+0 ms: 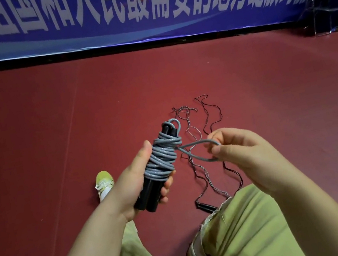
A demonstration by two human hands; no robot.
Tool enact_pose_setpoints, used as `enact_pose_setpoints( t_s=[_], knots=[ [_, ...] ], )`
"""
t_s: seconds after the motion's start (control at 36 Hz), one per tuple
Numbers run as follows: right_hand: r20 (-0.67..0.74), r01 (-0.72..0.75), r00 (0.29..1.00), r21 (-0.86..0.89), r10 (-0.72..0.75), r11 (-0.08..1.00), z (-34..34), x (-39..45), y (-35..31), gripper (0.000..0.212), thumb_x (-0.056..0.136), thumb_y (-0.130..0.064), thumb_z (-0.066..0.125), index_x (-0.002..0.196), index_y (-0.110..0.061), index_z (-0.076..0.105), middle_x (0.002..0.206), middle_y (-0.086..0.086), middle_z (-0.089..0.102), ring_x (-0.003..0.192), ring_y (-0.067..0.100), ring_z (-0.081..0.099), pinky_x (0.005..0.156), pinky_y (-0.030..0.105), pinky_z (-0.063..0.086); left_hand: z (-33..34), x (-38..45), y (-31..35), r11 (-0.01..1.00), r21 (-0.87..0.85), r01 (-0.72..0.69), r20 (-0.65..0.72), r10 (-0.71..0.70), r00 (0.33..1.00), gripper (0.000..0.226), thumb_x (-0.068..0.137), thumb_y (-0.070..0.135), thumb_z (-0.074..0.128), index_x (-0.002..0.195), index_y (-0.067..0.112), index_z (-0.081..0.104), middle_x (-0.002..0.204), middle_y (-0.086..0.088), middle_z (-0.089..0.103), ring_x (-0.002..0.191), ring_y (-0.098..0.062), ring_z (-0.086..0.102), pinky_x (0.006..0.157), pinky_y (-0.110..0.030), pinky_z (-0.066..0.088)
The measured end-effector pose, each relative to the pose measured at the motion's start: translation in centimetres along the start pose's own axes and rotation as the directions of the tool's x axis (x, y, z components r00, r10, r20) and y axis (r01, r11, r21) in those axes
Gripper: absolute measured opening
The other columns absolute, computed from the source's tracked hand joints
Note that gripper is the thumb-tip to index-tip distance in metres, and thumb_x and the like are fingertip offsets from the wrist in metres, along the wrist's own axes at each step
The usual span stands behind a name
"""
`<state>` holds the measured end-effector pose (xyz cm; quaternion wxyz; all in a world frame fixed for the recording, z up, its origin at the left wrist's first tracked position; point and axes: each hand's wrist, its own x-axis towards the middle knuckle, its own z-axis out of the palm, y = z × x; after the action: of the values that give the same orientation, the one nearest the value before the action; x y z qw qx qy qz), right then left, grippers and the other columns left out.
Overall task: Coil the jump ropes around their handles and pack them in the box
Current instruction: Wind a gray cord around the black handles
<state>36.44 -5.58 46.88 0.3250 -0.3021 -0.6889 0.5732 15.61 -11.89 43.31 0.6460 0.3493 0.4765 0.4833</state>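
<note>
We see the left hand [136, 178] wrapped around two black handles [151, 189] held side by side, thumb along one side and fingers [166, 184] curled round the other, clamped on them. The grey jump rope [163, 153] is wound many times around the upper half of the handles, with a small loop poking over their top end. From the coil a last loop of grey rope runs to the right hand [237, 149], whose fingers [219, 149] pinch it closed — held in the air over the red floor [50, 126]. Below, on the floor, we see more thin ropes [209, 143] lying loose in wavy lines — dark and light strands tangled together — ending at a black handle [204, 206] beside the person's knee. A yellow-green shoe [104, 182] shows left of the left wrist. A blue banner [119, 7] runs along the far wall.
</note>
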Motion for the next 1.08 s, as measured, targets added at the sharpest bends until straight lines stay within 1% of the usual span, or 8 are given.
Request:
enact_pose_setpoints(
  t_s=[0.11,0.31,0.47,0.56,0.67,0.78,0.97,1.08],
  knots=[
    [0.01,0.137,0.991,-0.024,-0.137,0.99,1.5,-0.2,0.6,0.008,0.076,-0.014,0.06,0.072,-0.017,0.053,0.111,-0.006,0.06,0.083,0.0,0.057,0.072,0.013,0.041,0.9,-0.1,0.0,0.996,0.091,-0.023,-0.135,0.035,0.99,0.069,0.069,0.07,0.042,0.078,0.006,0.064,0.062,-0.01,0.057,0.05,-0.018,0.051,0.048,-0.026,0.045],
    [-0.015,0.274,0.962,0.106,-0.274,0.956,3.4,0.4,1.4,0.024,0.072,-0.021,0.048,0.091,-0.005,0.051,0.123,-0.004,0.06,0.125,0.017,0.05,0.104,0.033,0.037,1.6,0.2,0.4,0.972,0.141,-0.187,-0.251,0.218,0.943,0.06,0.062,0.065,0.048,0.074,0.007,0.062,0.057,-0.007,0.057,0.052,-0.019,0.053,0.058,-0.034,0.047],
    [-0.005,0.297,0.955,0.047,-0.297,0.954,3.7,0.9,1.0,0.019,0.088,-0.024,0.047,0.103,-0.017,0.057,0.126,-0.004,0.058,0.124,0.021,0.051,0.108,0.044,0.037,1.2,-0.2,0.8,0.964,0.186,-0.192,-0.224,0.232,0.947,0.055,0.068,0.062,0.049,0.083,0.012,0.064,0.065,-0.004,0.063,0.055,-0.016,0.06,0.053,-0.027,0.044],
    [0.023,0.29,0.957,0.014,-0.29,0.957,3.9,0.9,0.5,0.014,0.089,-0.027,0.049,0.093,-0.034,0.06,0.123,-0.006,0.061,0.119,0.016,0.054,0.1,0.034,0.042,1.0,-0.1,0.4,0.969,0.16,-0.187,-0.234,0.221,0.947,0.047,0.081,0.061,0.056,0.084,0.017,0.072,0.078,-0.01,0.072,0.065,-0.022,0.067,0.063,-0.032,0.046],
    [0.088,0.295,0.952,-0.011,-0.293,0.955,3.5,0.5,-0.2,0.009,0.089,-0.017,0.055,0.091,-0.02,0.063,0.119,0.0,0.063,0.109,0.005,0.058,0.086,0.015,0.043,1.4,-0.4,0.1,0.972,0.089,-0.216,-0.252,0.231,0.94,0.035,0.083,0.052,0.058,0.085,0.019,0.072,0.079,-0.012,0.073,0.063,-0.025,0.069,0.063,-0.035,0.043],
    [0.133,0.281,0.952,-0.012,-0.277,0.96,2.8,0.3,-0.2,0.017,0.086,0.0,0.056,0.096,-0.012,0.064,0.125,0.005,0.06,0.114,0.007,0.059,0.089,0.018,0.046,2.1,-0.6,0.4,0.975,0.063,-0.214,-0.251,0.223,0.942,0.04,0.075,0.049,0.047,0.088,0.018,0.068,0.071,-0.006,0.072,0.053,-0.019,0.066,0.058,-0.031,0.039],
    [0.106,0.269,0.958,-0.001,-0.268,0.963,2.3,0.3,0.0,0.018,0.085,-0.018,0.061,0.1,-0.015,0.071,0.123,-0.002,0.062,0.115,0.013,0.06,0.09,0.021,0.048,2.8,-0.6,0.1,0.978,0.043,-0.202,-0.232,0.207,0.951,0.039,0.076,0.047,0.045,0.089,0.018,0.068,0.068,-0.005,0.072,0.051,-0.018,0.065,0.054,-0.028,0.04],
    [0.028,0.285,0.957,0.073,-0.287,0.956,2.4,0.4,0.0,0.016,0.08,-0.01,0.07,0.093,-0.018,0.072,0.107,-0.002,0.069,0.1,0.008,0.065,0.083,0.019,0.05,2.7,-0.6,-0.1,0.976,0.074,-0.204,-0.208,0.215,0.954,0.044,0.074,0.047,0.048,0.1,0.016,0.065,0.073,-0.004,0.071,0.057,-0.018,0.065,0.052,-0.027,0.041]
  ],
)
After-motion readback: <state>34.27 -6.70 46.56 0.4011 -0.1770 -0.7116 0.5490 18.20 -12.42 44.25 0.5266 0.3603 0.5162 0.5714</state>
